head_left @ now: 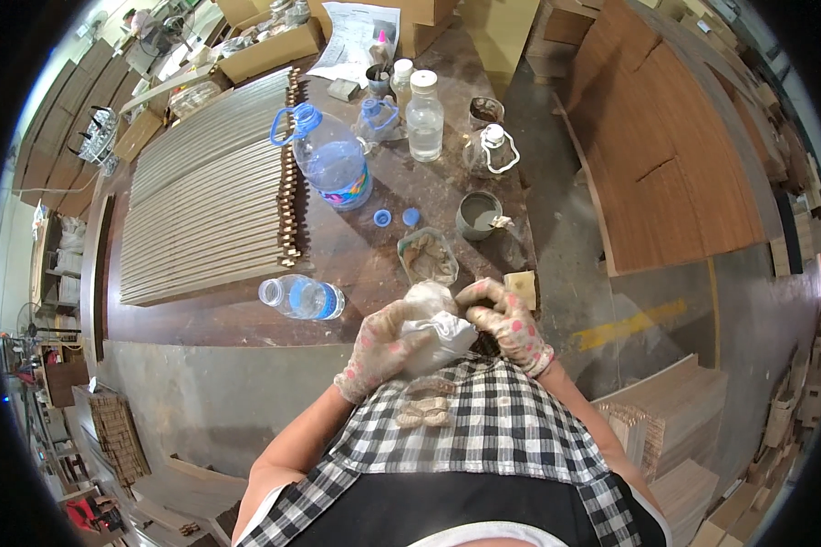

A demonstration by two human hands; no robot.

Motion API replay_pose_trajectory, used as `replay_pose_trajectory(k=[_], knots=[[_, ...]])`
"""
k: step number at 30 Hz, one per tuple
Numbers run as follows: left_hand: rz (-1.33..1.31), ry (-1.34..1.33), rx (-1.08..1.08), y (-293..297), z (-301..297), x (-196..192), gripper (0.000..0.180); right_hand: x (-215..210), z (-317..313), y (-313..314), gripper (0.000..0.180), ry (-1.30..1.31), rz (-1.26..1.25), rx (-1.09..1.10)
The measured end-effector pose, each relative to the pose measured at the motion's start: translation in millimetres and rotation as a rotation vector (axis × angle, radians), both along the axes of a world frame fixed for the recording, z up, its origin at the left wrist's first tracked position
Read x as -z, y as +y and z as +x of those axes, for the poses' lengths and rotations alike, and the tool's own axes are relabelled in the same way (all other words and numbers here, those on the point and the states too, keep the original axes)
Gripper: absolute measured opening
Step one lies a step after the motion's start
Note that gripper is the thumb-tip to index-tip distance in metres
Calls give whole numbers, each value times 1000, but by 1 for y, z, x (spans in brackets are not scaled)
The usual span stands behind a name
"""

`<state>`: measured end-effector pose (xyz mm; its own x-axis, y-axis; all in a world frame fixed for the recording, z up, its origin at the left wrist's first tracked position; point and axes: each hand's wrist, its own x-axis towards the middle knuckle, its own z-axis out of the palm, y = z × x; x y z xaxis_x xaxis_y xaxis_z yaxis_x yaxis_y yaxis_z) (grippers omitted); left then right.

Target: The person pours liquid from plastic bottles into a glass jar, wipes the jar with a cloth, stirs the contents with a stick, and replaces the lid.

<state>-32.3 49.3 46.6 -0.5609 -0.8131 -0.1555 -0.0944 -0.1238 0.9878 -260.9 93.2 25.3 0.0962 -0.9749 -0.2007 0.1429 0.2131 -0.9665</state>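
Observation:
Both my hands wear pale gloves with pink dots and meet at the table's near edge, in front of my checked apron. My left hand (379, 348) is closed on a bunched white cloth (447, 335), which is partly smeared by motion. Beside it my right hand (513, 330) has its fingers curled in a pinch near the cloth's right side; what they hold, if anything, cannot be made out. Just beyond the hands lies a clear plastic tub (414, 264) with brownish residue. A small clear bottle with a blue label (317, 299) rests on its side to the left.
A stack of long wooden strips (205, 196) covers the table's left. Farther back stand a large blue-tinted jug (330, 157), a clear bottle with a white cap (425, 128) and a grey pot (472, 228). Two blue caps lie between. A large wooden panel (666, 146) stands right.

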Motion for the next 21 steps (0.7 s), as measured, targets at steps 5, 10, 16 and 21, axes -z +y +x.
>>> replay_pose_trajectory(k=[5,10,16,21], knots=[[110,183,-188,-17,-14,-6,32,6,3,-11,50,-145,-153,39],[-23,6,-74,-59,-24,-4,31,7,27,-28,48,265,-281,107],[-610,-305,-371,-67,-17,-5,45,35,22,-52,27,229,-127,459],[-270,17,-327,-50,-12,10,50,23,32,-59,25,404,-249,604]])
